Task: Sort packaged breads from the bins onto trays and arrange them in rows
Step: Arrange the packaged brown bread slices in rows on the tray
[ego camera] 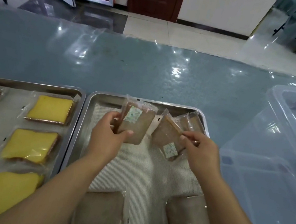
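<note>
Here, the placing step was in hand over the right tray (180,108), the steel one lined with a white mesh mat (144,169). The left hand (110,135) held a brown packaged bread (135,123) nearly upright above the tray's far end, with the thumb across its lower front and the fingers curled behind its left edge. The right hand (201,150) pinched a second brown packet (168,136) by its upper right edge, so that it hung tilted, label low, just beside the first. Behind it a third brown packet (191,123) lay in the tray's far right corner; whether the held one touched it could not be told. Two near packets (101,214) lay flat along the tray's near edge, side by side with a gap between them. On the left tray (32,85), yellow cake packets (51,110) lay set out in rows. The clear bin (272,149) stood on the surface (149,70) to the right, its contents too dim to make out.

By my reading, the brown tray was only partly filled, with a near row down and a far row just begun. The next move would call for laying both held packets flat at the far end, in line with the corner packet and evenly spaced. The fingers would then need to release without dragging the slippery film askew.
</note>
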Tool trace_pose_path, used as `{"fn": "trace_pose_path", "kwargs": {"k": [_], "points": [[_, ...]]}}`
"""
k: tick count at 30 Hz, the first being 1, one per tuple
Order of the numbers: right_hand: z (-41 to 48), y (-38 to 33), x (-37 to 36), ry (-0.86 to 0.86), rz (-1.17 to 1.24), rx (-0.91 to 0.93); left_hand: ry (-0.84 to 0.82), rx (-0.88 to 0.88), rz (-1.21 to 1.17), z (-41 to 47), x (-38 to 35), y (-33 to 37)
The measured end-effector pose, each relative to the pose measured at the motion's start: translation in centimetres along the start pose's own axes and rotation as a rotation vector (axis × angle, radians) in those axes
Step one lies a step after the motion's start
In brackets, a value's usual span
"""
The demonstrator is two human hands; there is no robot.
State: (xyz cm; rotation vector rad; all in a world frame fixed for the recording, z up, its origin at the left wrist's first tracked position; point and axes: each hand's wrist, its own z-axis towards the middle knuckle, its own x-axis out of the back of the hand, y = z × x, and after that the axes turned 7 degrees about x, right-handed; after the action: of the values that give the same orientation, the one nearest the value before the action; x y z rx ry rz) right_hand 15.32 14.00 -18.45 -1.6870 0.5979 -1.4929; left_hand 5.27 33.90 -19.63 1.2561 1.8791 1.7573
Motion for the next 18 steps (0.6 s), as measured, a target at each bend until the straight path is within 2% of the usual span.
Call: {"fn": "trace_pose_path", "kwargs": {"k": [4,7,11,18], "points": [[-1.4,-0.4,0.2,0.048,0.033,0.053,0.082,-0.337,0.411,-1.0,2.8,-2.2],[-2.4,-0.1,0.1,0.026,0.026,0.052,-0.083,-0.531,0.728,-1.8,4.0,-4.4],[-3.5,0.3,0.0,0.001,0.021,0.045,-0.432,-0.412,0.987,-3.2,4.7,-6.3],[-4.6,1.0,0.1,-0.008,0.063,-0.001,-0.579,-0.272,1.014,-2.3,4.5,-4.8]]}}
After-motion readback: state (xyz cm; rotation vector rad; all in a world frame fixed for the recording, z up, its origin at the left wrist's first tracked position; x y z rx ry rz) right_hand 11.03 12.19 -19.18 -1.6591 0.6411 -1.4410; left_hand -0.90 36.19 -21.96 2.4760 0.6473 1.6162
